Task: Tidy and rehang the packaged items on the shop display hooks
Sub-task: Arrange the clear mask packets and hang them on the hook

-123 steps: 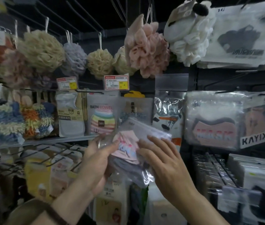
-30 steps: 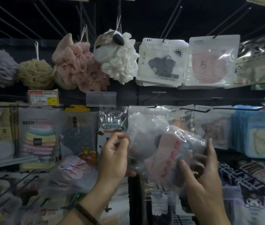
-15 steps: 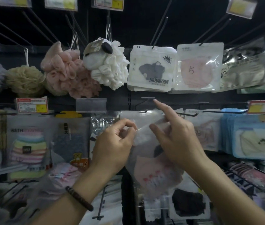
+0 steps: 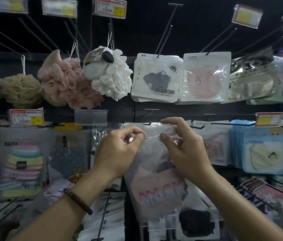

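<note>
Mask packet (image 4: 154, 185) sits at the centre of the view, held up flat against the middle row of the display. Its top edge is just beside the upturned tip of a black display hook (image 4: 148, 123) at 12 o'clock. I cannot tell whether the hang hole has caught the tip.

The left hand (image 4: 119, 152) is at 10 o'clock of the packet, thumb and forefinger pinching the top strip and the other fingers curled behind. The right hand (image 4: 185, 152) is at 2 o'clock. Its forefinger arches over the top edge, its thumb presses the film from the front, and its remaining fingers are loosely bent.

The mask packet looks like thin, glossy film around 1 pink cloth mask with something dark behind it, so it is probably very light, limp and a little slippery. The contents lie low, so the bag should sag and the top strip should crumple under any squeeze. The best hold is likely that top strip, pinched on both sides of the hole and pulled taut so the hole stays open for the hook. The film looks easy to tear at the hole.

A white packet (image 4: 156, 79) hangs at 12 o'clock on the row above, and blue packets (image 4: 262, 150) at 3 o'clock.
</note>
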Demonstrator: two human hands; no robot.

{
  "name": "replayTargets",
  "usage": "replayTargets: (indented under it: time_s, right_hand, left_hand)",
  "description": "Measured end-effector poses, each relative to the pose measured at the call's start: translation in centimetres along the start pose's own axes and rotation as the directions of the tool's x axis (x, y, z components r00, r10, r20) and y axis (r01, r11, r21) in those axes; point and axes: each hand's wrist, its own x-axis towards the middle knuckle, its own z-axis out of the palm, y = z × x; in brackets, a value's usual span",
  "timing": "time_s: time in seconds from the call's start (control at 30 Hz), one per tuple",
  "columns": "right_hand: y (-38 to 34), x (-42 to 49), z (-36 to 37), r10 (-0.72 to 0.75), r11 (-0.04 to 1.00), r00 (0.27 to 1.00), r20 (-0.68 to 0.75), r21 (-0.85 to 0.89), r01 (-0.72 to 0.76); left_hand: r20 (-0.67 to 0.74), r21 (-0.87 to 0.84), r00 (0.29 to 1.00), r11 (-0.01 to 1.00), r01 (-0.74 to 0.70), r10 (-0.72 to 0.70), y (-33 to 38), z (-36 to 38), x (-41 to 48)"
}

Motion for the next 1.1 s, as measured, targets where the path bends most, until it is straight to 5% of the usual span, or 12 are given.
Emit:
replayTargets:
  time_s: [0.6,1.1]
  right_hand:
    - [1.6,3.1,0.5,0.021,0.990,0.998,-0.065,0.138,-0.012]
    - [2.8,3.6,0.7,0.090,0.995,0.990,-0.113,0.047,-0.085]
  left_hand:
    - [-0.113,0.001,0.992,0.998,-0.059,0.059,-0.3,1.1,4.0]
    - [-0.069,0.032,0.997,0.999,-0.040,0.042,-0.5,2.0,5.3]
